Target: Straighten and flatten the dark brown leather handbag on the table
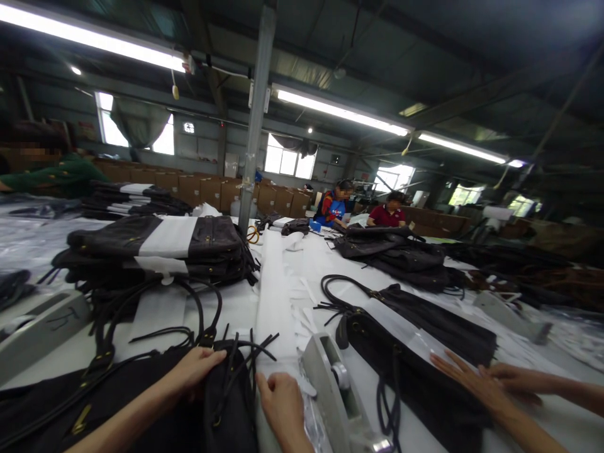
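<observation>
Workshop table [236, 308]: left hand [193, 371] grips black bag [155, 402] edge; right hand [283, 402] lies closed beside it. Best to keep tassels [245, 352] untangled.

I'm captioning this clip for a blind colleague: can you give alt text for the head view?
The person's left hand and right hand rest on a black bag on a white table. A co-worker's hands press another bag nearby.
</observation>
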### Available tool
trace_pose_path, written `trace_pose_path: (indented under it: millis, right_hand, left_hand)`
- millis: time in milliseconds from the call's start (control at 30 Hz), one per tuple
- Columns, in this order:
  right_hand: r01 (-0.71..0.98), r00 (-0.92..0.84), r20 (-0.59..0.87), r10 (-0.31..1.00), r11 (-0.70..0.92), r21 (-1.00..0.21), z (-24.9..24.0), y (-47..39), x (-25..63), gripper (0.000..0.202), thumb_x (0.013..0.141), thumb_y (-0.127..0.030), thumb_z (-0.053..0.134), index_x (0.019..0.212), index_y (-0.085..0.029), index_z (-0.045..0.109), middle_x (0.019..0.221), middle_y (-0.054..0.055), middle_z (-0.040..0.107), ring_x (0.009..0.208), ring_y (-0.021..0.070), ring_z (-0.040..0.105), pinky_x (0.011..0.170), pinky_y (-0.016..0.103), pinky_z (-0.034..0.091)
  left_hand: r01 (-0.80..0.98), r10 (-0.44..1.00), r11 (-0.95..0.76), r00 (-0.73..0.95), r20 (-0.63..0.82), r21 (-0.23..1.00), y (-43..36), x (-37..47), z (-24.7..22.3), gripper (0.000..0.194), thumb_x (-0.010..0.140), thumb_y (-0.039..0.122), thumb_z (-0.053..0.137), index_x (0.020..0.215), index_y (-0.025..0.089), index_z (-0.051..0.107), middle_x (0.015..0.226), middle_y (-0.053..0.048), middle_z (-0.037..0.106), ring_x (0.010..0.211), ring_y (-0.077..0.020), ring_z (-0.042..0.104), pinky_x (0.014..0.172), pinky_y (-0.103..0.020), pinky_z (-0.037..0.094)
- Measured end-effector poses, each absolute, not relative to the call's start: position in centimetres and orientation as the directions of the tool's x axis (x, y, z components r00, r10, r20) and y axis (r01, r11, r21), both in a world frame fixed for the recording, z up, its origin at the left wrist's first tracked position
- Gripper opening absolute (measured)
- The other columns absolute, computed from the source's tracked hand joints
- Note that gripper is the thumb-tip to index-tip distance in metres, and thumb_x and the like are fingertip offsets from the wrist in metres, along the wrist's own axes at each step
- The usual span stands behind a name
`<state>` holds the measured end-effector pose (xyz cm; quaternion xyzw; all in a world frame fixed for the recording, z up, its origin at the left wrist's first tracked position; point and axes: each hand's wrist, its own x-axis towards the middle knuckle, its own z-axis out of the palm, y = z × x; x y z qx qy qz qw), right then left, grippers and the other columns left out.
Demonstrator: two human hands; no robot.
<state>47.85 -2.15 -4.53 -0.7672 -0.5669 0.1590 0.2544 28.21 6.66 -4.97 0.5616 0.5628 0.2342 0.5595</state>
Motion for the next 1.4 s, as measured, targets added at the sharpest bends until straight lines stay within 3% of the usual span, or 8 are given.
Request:
trace_pose_path:
  millis: [200,333,667,767,867,1033,1200,1400]
  right_hand:
    - [0.741,-0.175,0.184,0.967,0.252,-0.623,-5.8,-3.5,46.4,0.034,0.086,-0.014,0.040,0.104,-0.022,0.068,0.110,0.007,0.066,0.102,0.0187,0.061,0.088,0.029,0.048]
    - [0.661,-0.211,0.172,0.962,0.270,-0.700,-6.6,-1.6,45.7,0.060,0.085,-0.013,0.042,0.144,-0.020,0.036,0.148,0.011,0.044,0.136,0.0233,0.040,0.114,0.043,0.034]
    - [0.775,-0.097,0.120,0.988,0.150,-0.614,-5.8,0.1,44.0,0.049,0.090,-0.020,0.041,0.138,-0.031,0.044,0.146,0.010,0.045,0.130,0.0305,0.046,0.104,0.053,0.041]
    - [0.740,-0.110,0.130,0.985,0.169,-0.651,-5.3,-2.0,44.9,0.052,0.086,-0.013,0.042,0.136,-0.028,0.047,0.153,0.011,0.035,0.139,0.0292,0.036,0.111,0.052,0.035]
    - [0.609,-0.291,0.111,0.950,0.273,-0.745,-5.5,-5.1,46.1,0.052,0.086,-0.011,0.040,0.133,-0.030,0.049,0.148,0.004,0.044,0.137,0.0229,0.040,0.115,0.044,0.033]
    - [0.669,-0.401,0.025,0.916,0.311,-0.675,-9.1,-7.9,46.4,0.073,0.083,-0.018,0.052,0.149,-0.034,0.023,0.151,0.003,0.040,0.142,0.0355,0.028,0.113,0.059,0.030]
    - [0.777,-0.466,-0.061,0.883,0.375,-0.506,-10.8,-7.4,45.9,0.051,0.088,-0.026,0.050,0.138,-0.023,0.044,0.139,0.012,0.053,0.137,0.0336,0.035,0.108,0.058,0.037]
    - [0.425,-0.502,-0.169,0.848,0.072,-0.902,-3.8,-11.4,48.4,0.043,0.097,-0.045,0.033,0.135,-0.030,0.049,0.139,0.002,0.054,0.128,0.0228,0.048,0.112,0.046,0.034]
  left_hand:
    - [0.317,0.923,0.215,0.244,-0.299,0.924,6.8,29.2,-5.2,0.058,0.062,0.078,0.050,0.064,0.020,0.052,0.043,0.004,0.047,0.034,-0.0142,0.044,0.033,-0.024,0.026]
    - [0.277,0.939,0.157,0.256,-0.231,0.948,6.6,29.5,-5.8,0.053,0.068,0.073,0.051,0.065,0.020,0.050,0.045,0.005,0.045,0.038,-0.0133,0.042,0.038,-0.024,0.027]
    - [0.206,0.966,0.085,0.221,-0.131,0.975,4.7,30.1,-6.9,0.048,0.081,0.066,0.039,0.075,0.021,0.052,0.066,0.000,0.057,0.065,-0.0202,0.057,0.062,-0.031,0.047]
    - [0.265,0.973,-0.059,0.231,-0.004,0.962,2.8,28.6,-8.0,0.045,0.088,0.058,0.039,0.103,0.021,0.060,0.105,-0.006,0.067,0.104,-0.0250,0.060,0.097,-0.036,0.045]
    - [0.336,0.934,-0.227,0.343,0.106,0.914,0.8,27.2,-10.0,0.056,0.094,0.051,0.031,0.140,0.022,0.041,0.152,-0.007,0.037,0.141,-0.0226,0.030,0.120,-0.039,0.020]
    - [0.620,0.854,-0.429,0.515,0.072,0.657,-0.9,28.5,-10.2,0.064,0.096,0.047,0.023,0.152,0.018,0.018,0.161,-0.006,0.005,0.148,-0.0247,0.006,0.121,-0.046,0.012]
    - [0.835,0.843,-0.437,0.510,-0.171,0.334,-1.1,31.1,-6.9,0.068,0.095,0.052,0.023,0.150,0.013,0.019,0.158,-0.013,0.010,0.146,-0.0332,0.008,0.118,-0.053,0.014]
    - [0.838,0.829,-0.432,0.514,-0.218,0.333,-0.5,30.9,-7.6,0.071,0.095,0.055,0.016,0.151,0.011,0.011,0.158,-0.016,0.009,0.146,-0.0339,0.007,0.117,-0.053,0.012]
